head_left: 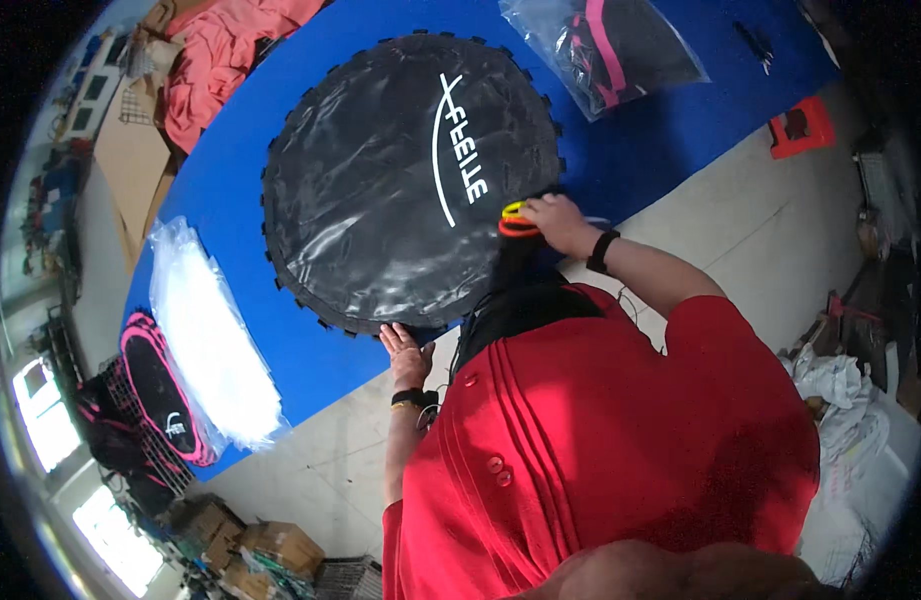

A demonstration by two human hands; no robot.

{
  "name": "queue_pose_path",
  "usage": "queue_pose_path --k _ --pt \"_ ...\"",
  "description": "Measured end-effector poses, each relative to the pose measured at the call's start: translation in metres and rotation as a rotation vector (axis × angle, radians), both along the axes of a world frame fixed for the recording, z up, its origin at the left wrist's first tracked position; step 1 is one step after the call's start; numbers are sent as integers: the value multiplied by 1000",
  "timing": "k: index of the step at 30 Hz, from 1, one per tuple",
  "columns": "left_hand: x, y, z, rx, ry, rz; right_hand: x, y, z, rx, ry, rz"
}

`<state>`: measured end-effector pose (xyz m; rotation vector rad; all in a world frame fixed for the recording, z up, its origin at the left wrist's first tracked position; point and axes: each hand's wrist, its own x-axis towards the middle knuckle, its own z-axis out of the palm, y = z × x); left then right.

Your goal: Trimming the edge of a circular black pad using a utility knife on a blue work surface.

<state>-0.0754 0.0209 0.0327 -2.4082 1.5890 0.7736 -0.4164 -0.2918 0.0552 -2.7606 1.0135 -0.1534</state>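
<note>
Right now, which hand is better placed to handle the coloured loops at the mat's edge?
Right. The right hand touches the orange and yellow loops at the round black mat's edge; the left hand lies flat at the near rim, apart from them.

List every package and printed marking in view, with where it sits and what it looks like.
Clear plastic bag: top of the blue table, holding black and pink fabric.
Stack of clear plastic bags: table's left end, whitish and crinkled.
White logo print: on the round black mat, a curved stroke beside lettering.
Cardboard boxes: on the floor at lower left, brown.
</note>
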Motion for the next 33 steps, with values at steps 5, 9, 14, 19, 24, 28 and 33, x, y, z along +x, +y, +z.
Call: queue_pose_path --k 5,9,14,19,24,28,33 --pt "-15 -14 0 133 -28 84 -15 -55 -10 -145 36 -83" --pt "-22 -22 3 92 -39 124 -26 -76 -8 -58 60 -85" --pt "-27 -26 9 160 -65 133 -37 -70 8 -23 -17 216" --pt "-31 -26 12 30 -93 140 -17 -55 18 58 67 408" --pt "-35 -27 11 81 -137 178 41 -45 16 97 164 600" --pt "-38 -29 13 139 -160 129 73 -33 14 83 208 678" --pt "-37 -32 20 53 -107 204 45 -40 26 62 105 678"
